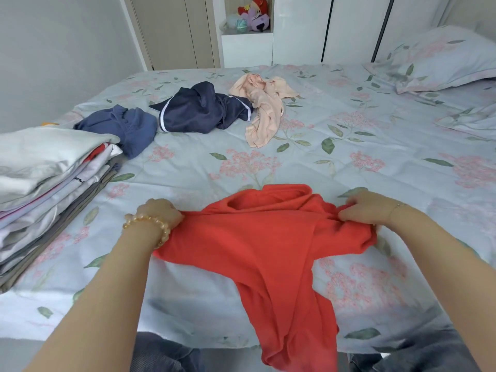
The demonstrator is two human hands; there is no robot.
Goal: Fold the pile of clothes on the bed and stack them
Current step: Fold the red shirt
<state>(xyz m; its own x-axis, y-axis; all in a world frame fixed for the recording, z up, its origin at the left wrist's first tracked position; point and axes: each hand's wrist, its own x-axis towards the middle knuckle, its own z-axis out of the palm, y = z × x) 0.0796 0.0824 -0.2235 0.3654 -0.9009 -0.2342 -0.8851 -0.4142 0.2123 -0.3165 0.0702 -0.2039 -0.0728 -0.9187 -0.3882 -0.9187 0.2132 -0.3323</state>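
Red shirt lies at the near edge of the bed, its collar end toward the far side and its lower part hanging over the edge. Left hand (beaded bracelet at the wrist) has its grip closed on the shirt's left shoulder, fingers curled into the cloth. Right hand pinches a bunch of the fabric at the right shoulder, grip likewise closed on the shirt.

Stack of folded clothes sits at the left edge of the bed, well apart from the shirt. Three loose garments lie farther back: a blue one just beside the stack, a navy one with white trim to its right, and a peach one touching the navy one. Pillow at far right. Soft toys sit in a shelf niche behind the bed.
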